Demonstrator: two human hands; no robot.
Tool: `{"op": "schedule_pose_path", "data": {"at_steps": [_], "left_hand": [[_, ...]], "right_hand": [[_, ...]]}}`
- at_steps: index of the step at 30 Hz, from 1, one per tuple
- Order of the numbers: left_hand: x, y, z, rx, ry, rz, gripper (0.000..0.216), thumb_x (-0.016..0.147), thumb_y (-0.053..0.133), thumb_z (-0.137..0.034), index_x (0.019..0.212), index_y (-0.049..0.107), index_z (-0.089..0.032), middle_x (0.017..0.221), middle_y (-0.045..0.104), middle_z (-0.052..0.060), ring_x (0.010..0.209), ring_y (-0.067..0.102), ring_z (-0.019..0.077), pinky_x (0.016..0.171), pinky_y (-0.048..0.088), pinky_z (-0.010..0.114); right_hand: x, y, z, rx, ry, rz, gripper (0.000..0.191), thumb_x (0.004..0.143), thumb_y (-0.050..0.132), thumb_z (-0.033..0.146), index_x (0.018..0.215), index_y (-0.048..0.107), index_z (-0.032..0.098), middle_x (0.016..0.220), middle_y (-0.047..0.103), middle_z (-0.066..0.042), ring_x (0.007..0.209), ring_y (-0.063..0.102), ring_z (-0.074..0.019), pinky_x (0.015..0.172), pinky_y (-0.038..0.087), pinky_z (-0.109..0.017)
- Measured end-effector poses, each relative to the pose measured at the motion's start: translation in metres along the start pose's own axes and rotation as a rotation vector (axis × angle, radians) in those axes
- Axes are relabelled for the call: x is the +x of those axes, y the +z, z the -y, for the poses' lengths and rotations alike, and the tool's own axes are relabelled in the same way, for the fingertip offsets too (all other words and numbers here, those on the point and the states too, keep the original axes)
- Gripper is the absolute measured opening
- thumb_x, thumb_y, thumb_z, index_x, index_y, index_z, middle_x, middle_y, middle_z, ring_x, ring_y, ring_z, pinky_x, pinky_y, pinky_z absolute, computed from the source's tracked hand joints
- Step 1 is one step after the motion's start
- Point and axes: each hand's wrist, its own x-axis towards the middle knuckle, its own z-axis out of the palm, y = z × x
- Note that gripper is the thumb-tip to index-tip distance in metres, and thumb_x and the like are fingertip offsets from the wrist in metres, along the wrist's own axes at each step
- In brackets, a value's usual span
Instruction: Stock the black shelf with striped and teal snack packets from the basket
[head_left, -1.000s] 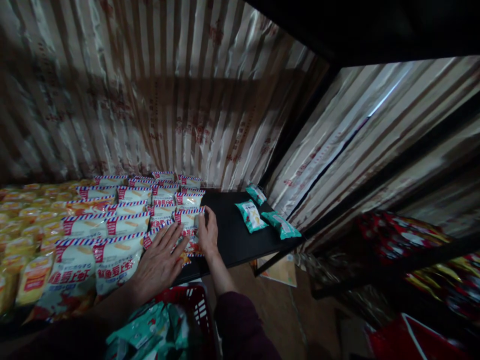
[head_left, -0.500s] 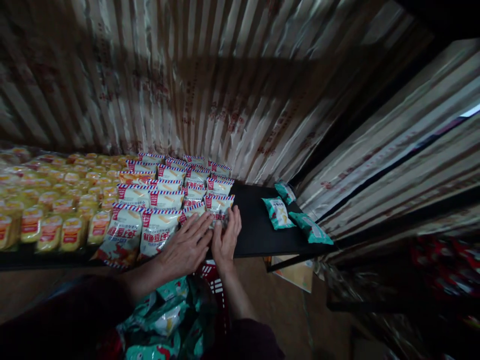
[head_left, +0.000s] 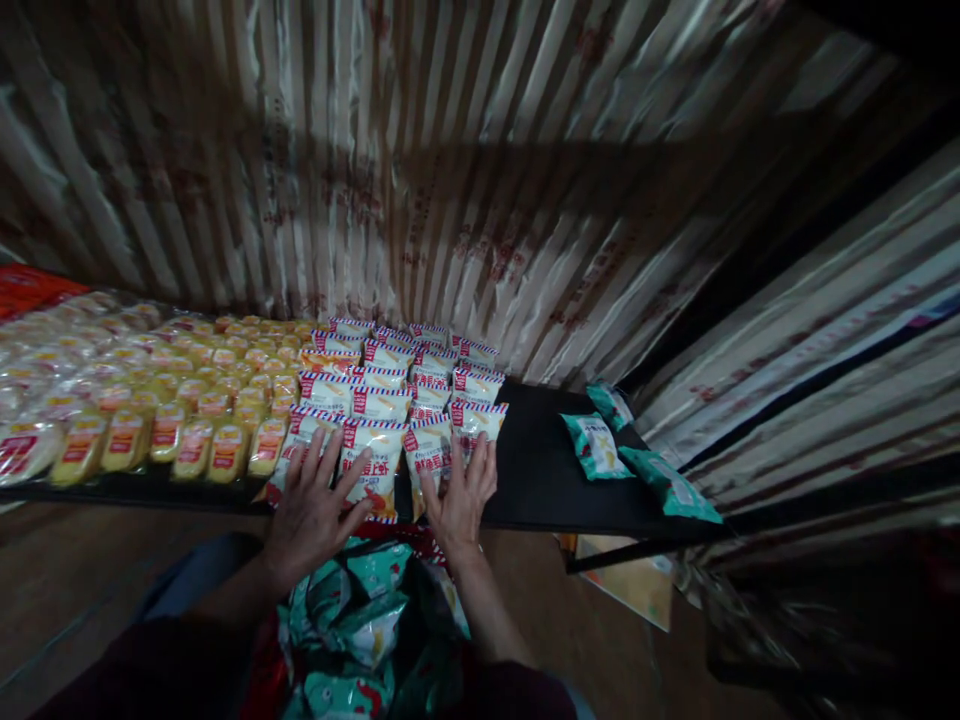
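Note:
Rows of white snack bags point(head_left: 380, 403) with striped red-and-blue top edges stand on a black shelf point(head_left: 536, 500). With fingers spread, my left hand point(head_left: 313, 510) lies against the front left bag point(head_left: 304, 428), its thumb side near the neighbouring front bag point(head_left: 373, 455). My right hand point(head_left: 463, 500) has its fingers stretched out over the front right bags point(head_left: 478, 420). It touches their faces without wrapping round any of them. Below the shelf edge, between my forearms, green snack bags point(head_left: 367, 610) fill a red basket point(head_left: 266, 665).
Wrapped yellow cakes point(head_left: 191, 445) crowd the shelf on the left, with paler packets point(head_left: 30, 445) beyond them. At the right end lie three green bags point(head_left: 596, 447). A corrugated wall point(head_left: 420, 180) rises behind, and a flat carton point(head_left: 630, 580) lies under the shelf.
My left hand has moved left, away from my right hand, onto the front left bags. My right hand stays at the front right bags. The view has shifted left.

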Motion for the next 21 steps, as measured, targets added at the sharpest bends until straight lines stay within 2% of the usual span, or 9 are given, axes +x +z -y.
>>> {"op": "schedule_pose_path", "data": {"at_steps": [3,6,13,17,21], "left_hand": [[0.003,0.006,-0.001,0.015,-0.006,-0.029,0.058,0.08,0.06,-0.046,0.133,0.051,-0.024,0.152,0.03,0.016,0.141,0.021,0.0381,0.109,0.023,0.059],[0.003,0.009,-0.001,0.001,0.015,-0.083,0.059,0.082,0.06,-0.043,0.135,0.048,-0.023,0.153,0.027,0.016,0.142,0.021,0.0368,0.109,0.025,0.059],[-0.005,0.016,0.0,0.027,0.061,-0.169,0.078,0.082,0.062,-0.03,0.148,0.021,-0.024,0.157,0.011,0.014,0.143,0.017,0.0359,0.108,0.031,0.056],[-0.006,0.014,-0.005,-0.018,0.04,-0.189,0.084,0.081,0.065,-0.03,0.149,0.015,-0.03,0.159,0.006,0.009,0.143,0.014,0.0368,0.109,0.028,0.06],[-0.007,0.007,-0.005,-0.02,0.012,-0.155,0.082,0.08,0.065,-0.032,0.147,0.019,-0.037,0.159,0.005,0.003,0.143,0.012,0.0387,0.111,0.022,0.064]], "right_hand": [[-0.005,0.001,0.01,-0.018,-0.058,0.047,0.055,0.087,0.051,0.044,0.135,0.046,0.016,0.155,0.015,-0.019,0.141,0.015,-0.0378,0.104,0.028,-0.059],[-0.01,0.002,0.018,0.01,-0.04,0.054,0.049,0.088,0.05,0.036,0.132,0.048,0.015,0.154,0.018,-0.019,0.141,0.016,-0.0357,0.103,0.03,-0.058],[-0.008,0.01,0.032,0.182,-0.012,-0.015,0.039,0.093,0.041,0.027,0.129,0.048,0.013,0.148,0.031,-0.019,0.14,0.023,-0.0281,0.106,0.032,-0.053],[-0.002,0.02,0.039,0.163,0.04,-0.063,0.039,0.094,0.038,0.026,0.13,0.047,0.013,0.15,0.028,-0.019,0.14,0.023,-0.0283,0.106,0.032,-0.054],[0.0,0.024,0.042,0.143,0.068,-0.025,0.041,0.095,0.038,0.029,0.131,0.047,0.013,0.149,0.029,-0.019,0.14,0.021,-0.0289,0.106,0.031,-0.054]]}}
